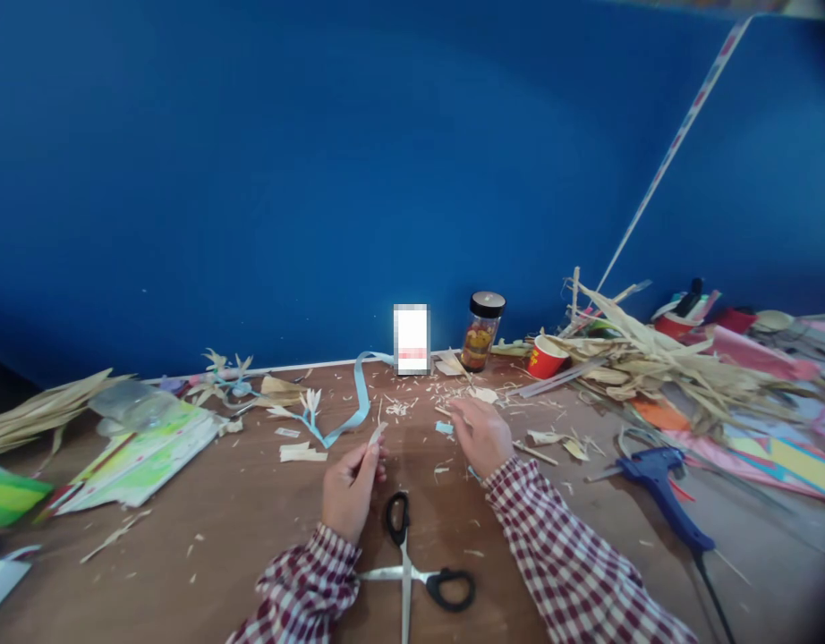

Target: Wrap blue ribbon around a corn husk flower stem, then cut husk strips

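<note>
A blue wall [318, 179] backs my brown bench [251, 555], littered with shavings; dried husks [654, 358] lie heaped at the right beside a red cup [545, 357] and a glue gun [660, 487]; open scissors [412, 563] wait between my arms for quick reach; my left hand [349, 487] pinches a husk strip [377, 435] upright in closed fingers; my right hand [480, 434] rests half-curled on scraps, holding nothing I can see.

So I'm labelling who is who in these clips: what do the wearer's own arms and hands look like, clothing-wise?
Both arms wear long sleeves in a dark red and white check, buttoned close at the wrists: the left sleeve and the right sleeve. The left hand and right hand are bare, with no gloves. No rings, watch or markings can be made out.
</note>
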`<state>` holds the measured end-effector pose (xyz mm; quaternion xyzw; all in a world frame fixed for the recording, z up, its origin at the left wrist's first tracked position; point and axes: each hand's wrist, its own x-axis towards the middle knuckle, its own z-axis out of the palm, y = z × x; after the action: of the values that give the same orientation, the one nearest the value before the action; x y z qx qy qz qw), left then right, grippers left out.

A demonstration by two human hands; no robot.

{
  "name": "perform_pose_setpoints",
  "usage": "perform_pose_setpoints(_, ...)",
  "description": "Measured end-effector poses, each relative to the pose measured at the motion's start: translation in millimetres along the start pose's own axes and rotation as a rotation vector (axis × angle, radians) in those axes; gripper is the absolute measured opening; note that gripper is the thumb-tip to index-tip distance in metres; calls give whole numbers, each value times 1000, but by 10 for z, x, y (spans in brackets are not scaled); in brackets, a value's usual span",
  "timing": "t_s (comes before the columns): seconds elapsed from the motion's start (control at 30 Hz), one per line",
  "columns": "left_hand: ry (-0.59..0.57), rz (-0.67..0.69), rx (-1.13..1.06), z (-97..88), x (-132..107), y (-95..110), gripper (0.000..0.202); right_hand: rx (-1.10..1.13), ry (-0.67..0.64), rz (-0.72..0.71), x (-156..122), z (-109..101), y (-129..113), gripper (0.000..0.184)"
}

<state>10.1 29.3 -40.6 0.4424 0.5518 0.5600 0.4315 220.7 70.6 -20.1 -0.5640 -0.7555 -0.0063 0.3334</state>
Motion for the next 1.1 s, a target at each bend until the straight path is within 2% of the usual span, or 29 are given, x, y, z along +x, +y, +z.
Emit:
perform_pose_setpoints(0.1,1,1,-34,-5,-12,3,33,42,-31,-59,-28,-52,-176,25)
perform_pose_setpoints(0.2,-16,-1,-53,-3,-45,11,34,78,-179,-159,-73,-183,-386,21)
perform_pose_setpoints(0.37,-20,-15,-83,9,-69,24,35,53,-670,-384,-275,-490,-622,16)
perform_pose_setpoints(0.43,-14,-24,-104,5,-58,17,38,3,-823,-426,-399,-560,-670,20)
perform_pose_setpoints(0.5,-7,-27,-130,-5,-40,5,40,-52,-887,-396,-508,-576,-702,23)
perform_pose_setpoints(0.67,38,-44,-290,-32,-6,-6,43,-107,-1028,-254,-578,-540,-710,14)
perform_pose_setpoints(0.77,41,-75,-349,-36,0,2,42,-40,-996,-208,-536,-594,-630,11)
perform_pose_setpoints(0.87,50,-114,-397,-42,3,17,39,216,-912,-111,-503,-683,-480,8)
perform_pose_setpoints(0.97,48,-134,-428,-53,2,52,36,750,-969,117,-470,-702,-332,10)
perform_pose_setpoints(1.03,9,-161,-438,-51,-12,91,35,1092,-1002,274,-435,-646,-286,17)
perform_pose_setpoints(1.1,-76,-216,-458,-37,-43,134,35,1302,-980,373,-386,-546,-299,24)
